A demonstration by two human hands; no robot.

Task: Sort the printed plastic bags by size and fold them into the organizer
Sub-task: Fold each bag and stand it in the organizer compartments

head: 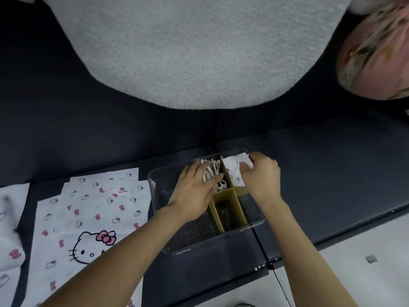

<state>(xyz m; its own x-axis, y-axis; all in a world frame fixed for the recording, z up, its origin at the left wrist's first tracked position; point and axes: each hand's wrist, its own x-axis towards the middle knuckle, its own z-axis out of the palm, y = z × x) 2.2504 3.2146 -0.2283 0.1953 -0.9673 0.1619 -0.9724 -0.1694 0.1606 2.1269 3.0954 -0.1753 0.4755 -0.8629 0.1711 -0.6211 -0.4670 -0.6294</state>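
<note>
**Folded bag [232, 173] in organizer [155, 187], far-right slot**

It stands partly in the far-right compartment. Right hand [262, 175] fingers pinch its top edge. Left hand [194, 191] fingers straight, pressed flat against row of folded bags [211, 171] in the far-left compartment. Unfolded bags [88, 207] lie flat on counter [332, 173], left of organizer.

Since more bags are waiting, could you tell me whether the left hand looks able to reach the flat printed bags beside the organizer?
Probably yes: the flat printed bags lie uncovered left of the organizer, on the left hand's side, with nothing between.
</note>
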